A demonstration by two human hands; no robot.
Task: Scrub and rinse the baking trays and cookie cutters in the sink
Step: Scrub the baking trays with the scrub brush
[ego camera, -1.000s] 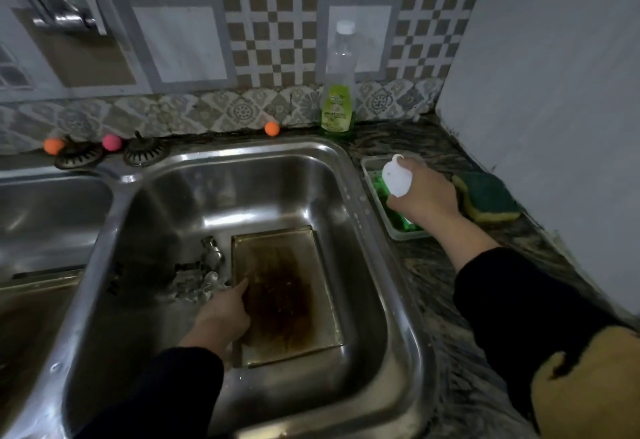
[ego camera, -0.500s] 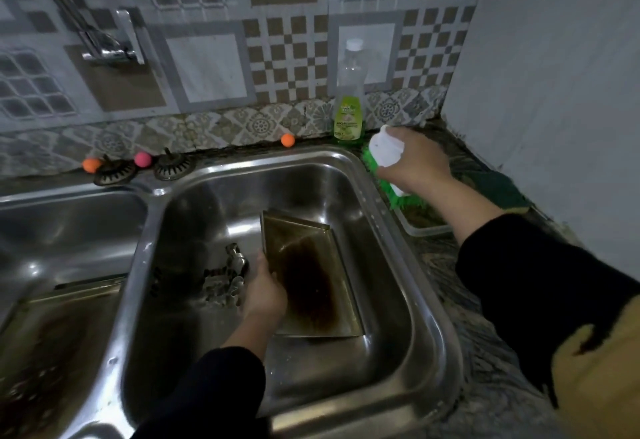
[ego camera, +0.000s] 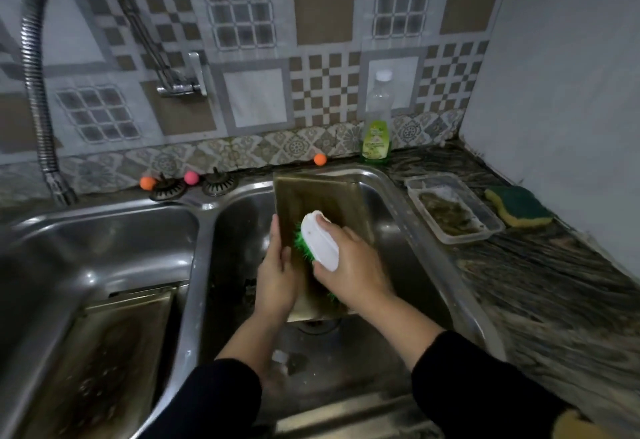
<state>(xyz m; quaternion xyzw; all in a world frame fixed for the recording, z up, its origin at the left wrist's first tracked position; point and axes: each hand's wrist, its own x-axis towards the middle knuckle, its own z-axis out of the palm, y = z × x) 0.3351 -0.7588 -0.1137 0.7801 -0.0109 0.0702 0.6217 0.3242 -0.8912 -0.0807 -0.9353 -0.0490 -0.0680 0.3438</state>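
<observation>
Hands (ego camera: 318, 265) hide the tray's (ego camera: 322, 196) middle; cookie cutters unseen.

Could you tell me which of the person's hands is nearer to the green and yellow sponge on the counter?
Right. The right hand holds the scrub brush against the baking tray, on the sponge's side; the left hand grips the tray's far edge.

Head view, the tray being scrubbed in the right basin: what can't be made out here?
- Baking tray: its lower face is hidden by the left hand, the right hand and the scrub brush.
- Cookie cutters: none visible; the hands and the raised tray cover that part of the basin.
- Second tray in the left basin: too dark to judge its state.
- Bottle: label too small to read.
</observation>
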